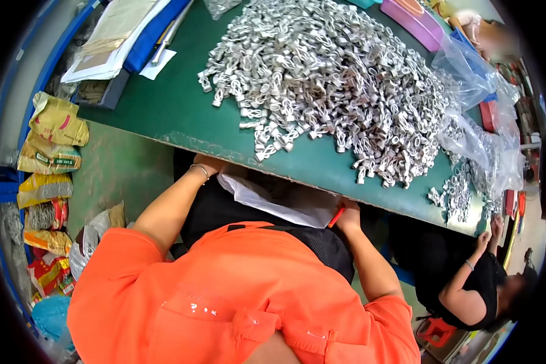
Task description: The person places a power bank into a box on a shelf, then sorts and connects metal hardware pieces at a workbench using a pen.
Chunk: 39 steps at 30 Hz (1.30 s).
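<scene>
A white bag (273,203) hangs open below the near edge of the green table (224,136), over my lap. My left hand (210,162) is at the bag's left end, just under the table edge, with its fingers hidden. At the right end, my right hand (347,215) is closed on the bag's rim, with a red object (337,216) at its fingers. Above both hands, a large heap of small grey metal parts (333,79) covers much of the table. A smaller pile (458,194) lies near the right corner.
Papers and a blue folder (155,36) lie at the table's back left. Clear plastic bags (485,133) and a pink bin (415,24) are at the right. A co-worker (461,279) sits at the lower right. Filled sacks (54,139) line the left shelving.
</scene>
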{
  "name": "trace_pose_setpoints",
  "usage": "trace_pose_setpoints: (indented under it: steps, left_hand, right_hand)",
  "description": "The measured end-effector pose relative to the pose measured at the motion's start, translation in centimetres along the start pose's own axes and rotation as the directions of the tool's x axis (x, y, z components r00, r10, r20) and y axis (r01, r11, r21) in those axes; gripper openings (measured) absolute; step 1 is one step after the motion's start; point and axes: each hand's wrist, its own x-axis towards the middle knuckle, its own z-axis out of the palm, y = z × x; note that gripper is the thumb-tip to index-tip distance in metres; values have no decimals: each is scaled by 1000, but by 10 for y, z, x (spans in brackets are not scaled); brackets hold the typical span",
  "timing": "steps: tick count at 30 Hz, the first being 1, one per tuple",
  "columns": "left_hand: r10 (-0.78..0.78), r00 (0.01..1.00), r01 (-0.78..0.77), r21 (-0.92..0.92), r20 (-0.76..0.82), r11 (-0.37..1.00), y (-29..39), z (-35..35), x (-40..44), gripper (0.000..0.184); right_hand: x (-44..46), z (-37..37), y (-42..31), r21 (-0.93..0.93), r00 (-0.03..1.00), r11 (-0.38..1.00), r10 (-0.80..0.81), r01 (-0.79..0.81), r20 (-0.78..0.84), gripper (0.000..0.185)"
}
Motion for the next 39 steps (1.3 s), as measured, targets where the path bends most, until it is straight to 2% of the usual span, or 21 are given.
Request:
trace_pose_setpoints:
  steps: [2,4,6,7,8,9,10,11,12,13,16,18,19,20,22,23,26,30,32,38,39]
  left_hand:
    - [99,990,-101,16,98,995,6,-7,-1,37]
    - [143,989,-142,-37,42,989,20,-17,-4,36]
    - [183,983,-184,-84,-13,979,38,-32,-11,35]
    - [160,986,-162,-61,-37,985,55,-40,-15,34]
    - [134,989,-137,-40,-65,990,72,-41,-20,33]
    - [270,923,-273,27,-275,962,88,-37,-28,33]
    - [330,940,-330,10,-83,944,104,-40,-34,37]
    - [456,885,-464,-83,-94,882,113,-25,-40,36]
    - [432,854,-316,-372,289,873,119,-15,-40,36]
    - [559,747,-457,-333,360,825,131,-18,-39,35]
    - [575,574,-529,-272,583,804,141,8,-41,24]
    - [584,590,-567,-228,558,791,137,13,-42,21]
    - [590,606,-597,-186,533,781,135,11,-44,20]
    - [548,635,-550,-180,544,816,131,7,-47,23]
    - [479,704,-445,-200,524,873,119,9,-50,23]
    - [490,710,-452,-205,506,868,117,8,-53,22]
    - [509,720,-493,-169,471,854,113,11,-59,15]
    - [483,742,-463,-164,465,871,115,13,-63,13]
    - [507,739,-467,-205,443,860,110,20,-61,12]
    - [487,735,-436,-221,472,872,107,17,-65,14]
    - [492,752,-424,-250,439,871,106,19,-66,16]
  right_hand:
    - [1,-9,-2,-161,968,955,-253,249,-1,12]
    - [2,-18,-5,-245,955,928,-296,281,-27,10]
    - [-1,-28,-9,21,993,999,-36,33,115,10]
    - [-11,-47,-38,226,935,934,206,-276,289,12]
    - [-17,-41,-17,239,972,962,77,-130,221,15]
    - [-28,-48,-29,403,950,890,92,-213,299,19]
    - [-39,-55,-45,547,924,784,84,-293,374,22]
    - [-48,-57,-45,466,930,866,-1,-183,367,24]
    - [-57,-67,-61,252,916,965,-43,-64,400,26]
    - [-64,-64,-62,245,902,963,-4,-112,431,27]
    - [-84,-64,-57,245,905,958,35,-152,424,30]
    - [-96,-64,-46,287,922,945,40,-160,384,29]
    - [-102,-65,-43,222,937,964,62,-146,344,27]
    - [-110,-65,-41,226,940,964,55,-137,336,27]
    - [-125,-64,-42,195,993,981,-21,-2,113,26]
    - [-131,-66,-45,161,998,987,-24,16,53,26]
    - [-141,-62,-29,168,998,984,55,-58,18,25]
    - [-148,-65,-30,119,1000,993,7,-6,-1,27]
    - [-152,-63,-22,172,997,982,71,-72,12,28]
    - [-143,-68,-27,114,999,993,33,-34,10,26]
    - [-138,-75,-36,67,998,996,-49,51,-28,25]
